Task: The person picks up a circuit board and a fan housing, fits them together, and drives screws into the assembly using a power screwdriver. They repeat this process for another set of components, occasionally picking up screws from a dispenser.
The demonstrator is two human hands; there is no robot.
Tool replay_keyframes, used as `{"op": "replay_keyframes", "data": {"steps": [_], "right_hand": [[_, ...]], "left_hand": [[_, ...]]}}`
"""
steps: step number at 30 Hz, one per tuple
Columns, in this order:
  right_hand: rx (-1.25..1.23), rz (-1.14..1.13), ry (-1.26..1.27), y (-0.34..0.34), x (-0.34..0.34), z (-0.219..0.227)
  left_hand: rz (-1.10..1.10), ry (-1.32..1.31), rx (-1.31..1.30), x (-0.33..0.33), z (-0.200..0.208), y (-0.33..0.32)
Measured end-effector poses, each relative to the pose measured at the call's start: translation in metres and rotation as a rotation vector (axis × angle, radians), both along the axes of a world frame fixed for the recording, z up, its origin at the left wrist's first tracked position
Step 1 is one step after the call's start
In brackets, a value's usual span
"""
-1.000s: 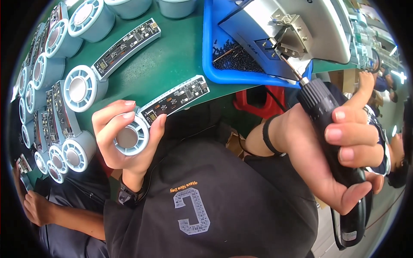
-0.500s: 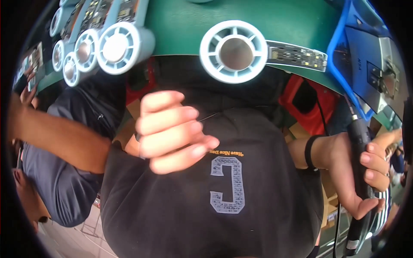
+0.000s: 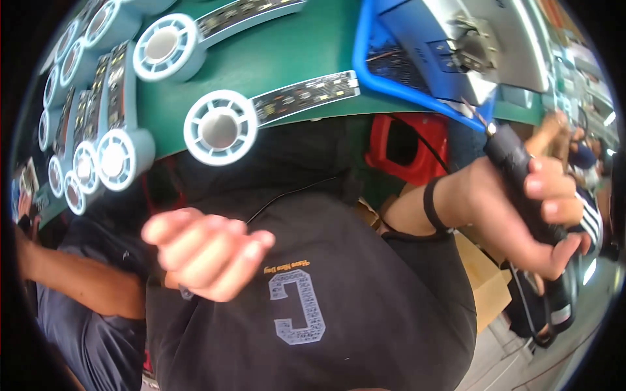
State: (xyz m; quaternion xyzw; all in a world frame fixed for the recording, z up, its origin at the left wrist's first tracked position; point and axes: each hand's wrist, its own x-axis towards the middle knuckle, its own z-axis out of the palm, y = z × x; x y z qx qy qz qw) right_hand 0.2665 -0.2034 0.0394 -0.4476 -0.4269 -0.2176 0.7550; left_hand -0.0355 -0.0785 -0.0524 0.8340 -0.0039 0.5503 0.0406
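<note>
My right hand [image 3: 502, 202] is wrapped round a black electric screwdriver [image 3: 512, 156]. Its thin bit points up toward a blue-and-silver metal box [image 3: 424, 49] with a small metal mechanism [image 3: 473, 49] on its face. Low over my lap, my left hand [image 3: 205, 254] is closed with curled fingers, slightly blurred. Whatever lies inside it, if anything, is hidden. Nearest above it, at the green table's edge, sits a pale blue part [image 3: 251, 114] with a round spoked end and a strip circuit board along its handle.
A blue tray [image 3: 424, 98] with many small dark pieces surrounds the box on the green table [image 3: 293, 55]. Another pale blue part [image 3: 195, 62] lies farther back, and several more line the left. A red stool [image 3: 411, 146] is below the table. Another person's arm [image 3: 81, 274] is at left.
The view has swung right, bringing the blue tray and metal box further in. My right hand has raised the screwdriver toward the box. My left hand stays closed and sits lower.
</note>
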Motion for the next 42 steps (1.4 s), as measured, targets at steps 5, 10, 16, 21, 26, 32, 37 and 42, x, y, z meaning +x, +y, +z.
{"op": "replay_keyframes", "data": {"steps": [5,10,16,21,26,32,37,42], "right_hand": [[0.029,0.023,-0.014,0.017,0.046,0.024],[-0.128,-0.125,-0.032,0.055,0.017,0.009],[0.021,0.189,-0.005,0.039,0.002,0.013],[-0.008,-0.038,-0.141,0.053,0.013,0.004],[0.032,0.016,-0.016,0.064,0.003,0.0],[0.029,0.025,-0.073,0.054,0.006,0.003],[-0.013,0.03,-0.056,0.057,0.011,0.0],[0.029,0.033,-0.025,0.054,0.016,0.0]], "left_hand": [[0.121,0.134,-0.128,0.048,0.019,0.02],[0.115,0.232,-0.418,0.049,-0.001,0.042],[0.1,0.158,-0.535,0.054,-0.017,0.037],[0.07,0.14,-0.53,0.054,-0.021,0.039],[0.074,0.143,-0.533,0.053,-0.022,0.039],[0.069,0.136,-0.544,0.052,-0.022,0.037],[0.071,0.142,-0.54,0.053,-0.023,0.038],[0.071,0.132,-0.538,0.052,-0.025,0.038]]}}
